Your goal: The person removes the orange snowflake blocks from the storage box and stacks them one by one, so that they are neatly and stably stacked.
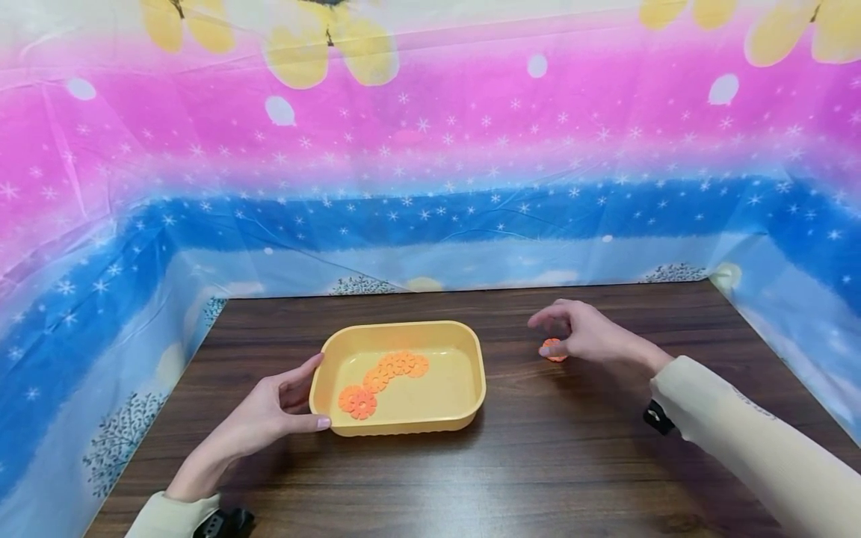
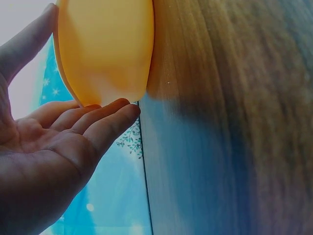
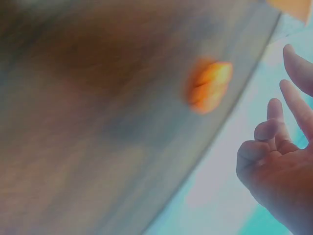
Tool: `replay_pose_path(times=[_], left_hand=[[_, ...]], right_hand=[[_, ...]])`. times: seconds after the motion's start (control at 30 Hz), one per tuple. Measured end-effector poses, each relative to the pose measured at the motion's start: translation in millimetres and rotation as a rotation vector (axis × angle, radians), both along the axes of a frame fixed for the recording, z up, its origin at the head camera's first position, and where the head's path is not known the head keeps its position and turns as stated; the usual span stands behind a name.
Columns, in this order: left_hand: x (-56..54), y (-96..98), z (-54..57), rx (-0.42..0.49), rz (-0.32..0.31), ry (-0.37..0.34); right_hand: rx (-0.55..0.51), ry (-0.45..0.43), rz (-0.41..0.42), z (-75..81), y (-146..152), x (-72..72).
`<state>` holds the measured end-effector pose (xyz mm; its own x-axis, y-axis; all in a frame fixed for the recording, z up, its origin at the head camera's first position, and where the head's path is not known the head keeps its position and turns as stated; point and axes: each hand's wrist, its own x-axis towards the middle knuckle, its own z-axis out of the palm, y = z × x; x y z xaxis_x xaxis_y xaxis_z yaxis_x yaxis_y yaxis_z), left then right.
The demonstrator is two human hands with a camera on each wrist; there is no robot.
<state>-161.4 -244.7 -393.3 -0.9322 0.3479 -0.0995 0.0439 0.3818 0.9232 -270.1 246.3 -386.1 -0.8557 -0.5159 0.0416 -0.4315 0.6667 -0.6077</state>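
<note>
A yellow rectangular plastic tray [image 1: 403, 429] sits on the table, tilted a little across the head view. My left hand [image 1: 272, 411] holds its left end, thumb at the near corner and fingers along the far side. The same grip shows in the left wrist view, where the fingertips [image 2: 128, 108] rest against the tray's wall [image 2: 107, 49]. Inside the tray lie several flat, notched orange plastic discs [image 1: 377, 379]. To the right, my right hand [image 1: 588, 335] hovers over a notched orange disc [image 1: 554, 344] with fingers spread. A gap separates them in the right wrist view.
The dark wood-grain tabletop [image 1: 430, 486] ends at a patterned cloth [image 1: 430, 217] that rises along the back and both sides. Black wrist straps [image 1: 658, 418] and cream sleeves [image 1: 747, 426] show on the arms.
</note>
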Motion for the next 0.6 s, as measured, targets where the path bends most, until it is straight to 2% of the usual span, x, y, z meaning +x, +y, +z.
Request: replay_pose_path(times=[0.17,0.33,0.47,0.6], left_hand=[[-0.7,-1.6,-0.6,-0.025,-0.008,0.022],[-2.3,-2.0,-1.1,-0.043,-0.017,0.043],[-2.9,-1.5,-0.1,-0.042,-0.018,0.040],[-2.5,-0.7,0.4,-0.050,-0.013,0.034]], right_hand=[[0.022,0.084,0.089,22.4,-43,5.9],[0.007,0.112,0.174,34.9,-90,13.3],[0.023,0.109,0.226,36.5,-125,17.0],[0.031,0.067,0.289,29.0,-154,17.0]])
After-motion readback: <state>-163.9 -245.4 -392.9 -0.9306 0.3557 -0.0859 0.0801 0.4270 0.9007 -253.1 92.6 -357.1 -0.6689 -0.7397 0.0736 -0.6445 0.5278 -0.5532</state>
